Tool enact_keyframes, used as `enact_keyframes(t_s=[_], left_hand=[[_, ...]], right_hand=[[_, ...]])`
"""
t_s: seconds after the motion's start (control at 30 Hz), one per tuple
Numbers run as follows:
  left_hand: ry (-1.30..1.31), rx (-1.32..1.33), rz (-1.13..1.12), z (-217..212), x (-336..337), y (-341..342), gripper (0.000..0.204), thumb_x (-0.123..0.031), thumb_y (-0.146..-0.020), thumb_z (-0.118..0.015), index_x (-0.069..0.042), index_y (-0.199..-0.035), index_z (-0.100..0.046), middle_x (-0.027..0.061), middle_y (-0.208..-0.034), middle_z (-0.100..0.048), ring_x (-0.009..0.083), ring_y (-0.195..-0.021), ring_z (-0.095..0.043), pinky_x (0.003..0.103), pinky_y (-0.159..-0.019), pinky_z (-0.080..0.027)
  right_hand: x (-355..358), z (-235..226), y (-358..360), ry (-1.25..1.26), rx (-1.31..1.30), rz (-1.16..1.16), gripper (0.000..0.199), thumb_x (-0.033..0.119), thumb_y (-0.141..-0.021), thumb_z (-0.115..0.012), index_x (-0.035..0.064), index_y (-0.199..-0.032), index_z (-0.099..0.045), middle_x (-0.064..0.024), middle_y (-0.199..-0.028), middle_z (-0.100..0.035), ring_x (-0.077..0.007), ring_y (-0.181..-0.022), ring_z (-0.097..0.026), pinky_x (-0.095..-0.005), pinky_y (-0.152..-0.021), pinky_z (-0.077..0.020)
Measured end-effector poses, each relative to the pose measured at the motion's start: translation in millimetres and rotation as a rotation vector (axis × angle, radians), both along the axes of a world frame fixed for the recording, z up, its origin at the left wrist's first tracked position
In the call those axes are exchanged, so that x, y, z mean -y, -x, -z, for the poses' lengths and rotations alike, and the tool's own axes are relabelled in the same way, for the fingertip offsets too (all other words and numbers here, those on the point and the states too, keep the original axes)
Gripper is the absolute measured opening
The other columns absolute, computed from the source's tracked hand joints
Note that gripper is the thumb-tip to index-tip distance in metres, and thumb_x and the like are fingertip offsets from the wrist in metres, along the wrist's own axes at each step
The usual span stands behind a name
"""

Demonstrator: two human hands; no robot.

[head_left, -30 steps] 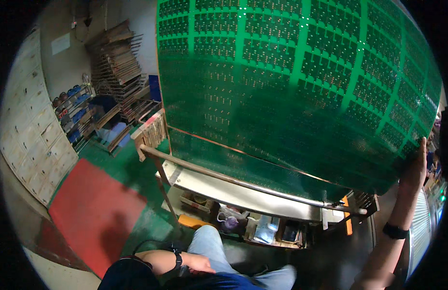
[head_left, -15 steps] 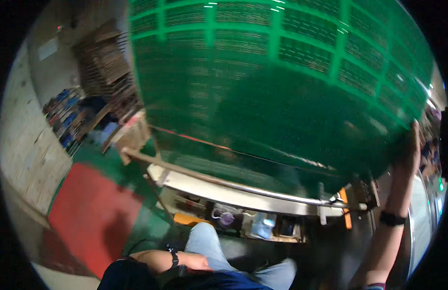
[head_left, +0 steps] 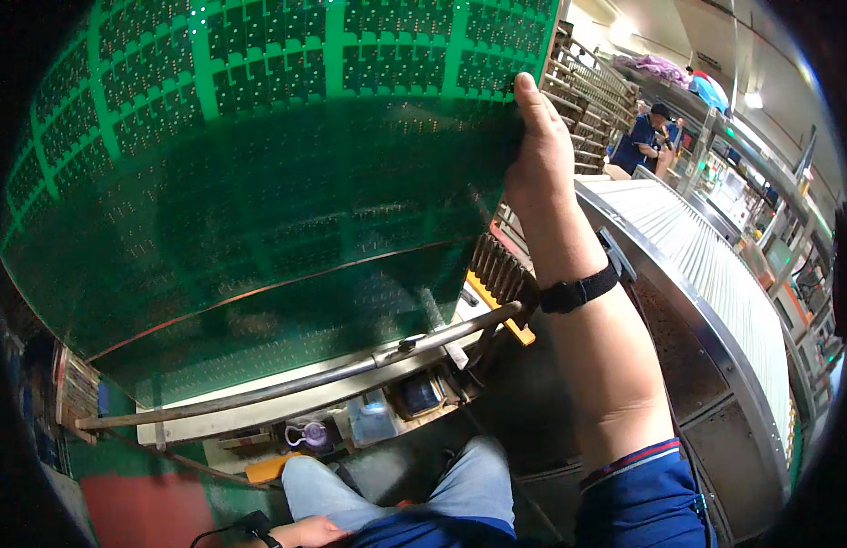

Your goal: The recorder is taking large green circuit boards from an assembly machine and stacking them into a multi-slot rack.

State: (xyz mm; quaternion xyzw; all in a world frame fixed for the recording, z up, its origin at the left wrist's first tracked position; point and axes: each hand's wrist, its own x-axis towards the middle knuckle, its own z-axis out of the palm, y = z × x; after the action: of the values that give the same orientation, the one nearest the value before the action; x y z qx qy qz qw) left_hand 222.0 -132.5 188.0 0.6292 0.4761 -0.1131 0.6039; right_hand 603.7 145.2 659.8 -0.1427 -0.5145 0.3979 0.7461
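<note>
A large green circuit board panel (head_left: 286, 82) stands tilted in front of me and fills the upper left. Its upper part shines with light and its lower part is in shade. My right hand (head_left: 544, 155) is closed on the panel's right edge; the thumb shows, while the other fingers are mostly hidden. Low by my lap, my left hand (head_left: 312, 532) shows only in part, away from the panel, and its fingers are not clear. Just before the panel's lower part runs a metal bar (head_left: 341, 373), over a pale ledge (head_left: 190, 420).
Below the bar, a shelf holds a purple cup (head_left: 309, 437) and a clear blue container (head_left: 373, 417). A roller conveyor (head_left: 706, 247) curves along the right. Behind it a co-worker (head_left: 641, 142) stands near a rack (head_left: 588, 96). A red floor patch (head_left: 145, 511) lies lower left.
My view has swung to the right, bringing the conveyor and co-worker into sight. The panel now sits further left in view, with my right hand still on its right edge. My left hand stays low.
</note>
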Motion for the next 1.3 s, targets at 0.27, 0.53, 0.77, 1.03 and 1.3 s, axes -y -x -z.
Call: enact_keyframes(t_s=[0.27, 0.53, 0.77, 1.03, 1.3], left_hand=[[0.066, -0.016, -0.036, -12, 0, -3, 0.04, -0.038, -0.1, -0.05, -0.004, -0.106, -0.071, 0.0104, -0.078, -0.069, 0.0228, -0.059, -0.066, 0.037, -0.051, -0.056], [-0.136, 0.05, 0.058, 34, 6, 10, 0.047, -0.045, -0.099, -0.051, -0.004, -0.092, -0.072, 0.0091, -0.072, -0.069, 0.0204, -0.061, -0.065, 0.036, -0.057, -0.052], [-0.199, 0.071, 0.065, 68, 21, 15, 0.061, -0.054, -0.099, -0.048, 0.002, -0.083, -0.066, 0.0144, -0.068, -0.064, 0.0182, -0.062, -0.053, 0.038, -0.066, -0.049], [-0.011, 0.142, 0.012, 22, 13, 9, 0.062, -0.054, -0.099, -0.047, -0.004, -0.064, -0.06, 0.0078, -0.057, -0.059, 0.0173, -0.044, -0.054, 0.036, -0.047, -0.045], [-0.031, 0.113, -0.044, -2, 26, 24, 0.059, -0.052, -0.099, -0.047, -0.004, -0.067, -0.061, 0.0077, -0.059, -0.06, 0.0173, -0.045, -0.055, 0.036, -0.048, -0.046]], right_hand=[[-3, 6, 6, -0.026, 0.044, 0.103, 0.032, 0.033, -0.096, -0.065, 0.0043, -0.11, -0.063, -0.0036, -0.102, -0.067, -0.0145, -0.088, -0.062, -0.0309, -0.081, -0.0504], [-15, 17, -4, 0.028, 0.261, 0.222, 0.041, 0.039, -0.099, -0.057, 0.0027, -0.117, -0.063, -0.004, -0.106, -0.067, -0.0144, -0.094, -0.063, -0.0308, -0.084, -0.0511], [16, -74, -68, 0.056, 0.86, 0.75, 0.045, 0.047, -0.097, -0.055, 0.0048, -0.109, -0.065, -0.0119, -0.101, -0.066, -0.0196, -0.088, -0.063, -0.0336, -0.077, -0.0506], [71, -232, 123, -1.016, 1.106, 1.331, 0.054, 0.041, -0.099, -0.049, 0.0022, -0.138, -0.046, -0.0218, -0.135, -0.052, -0.0357, -0.126, -0.049, -0.0426, -0.106, -0.0391], [47, -215, 269, -0.874, 1.386, 1.128, 0.063, 0.051, -0.098, -0.048, 0.0023, -0.139, -0.046, -0.0232, -0.133, -0.053, -0.039, -0.127, -0.048, -0.0462, -0.108, -0.0386]])
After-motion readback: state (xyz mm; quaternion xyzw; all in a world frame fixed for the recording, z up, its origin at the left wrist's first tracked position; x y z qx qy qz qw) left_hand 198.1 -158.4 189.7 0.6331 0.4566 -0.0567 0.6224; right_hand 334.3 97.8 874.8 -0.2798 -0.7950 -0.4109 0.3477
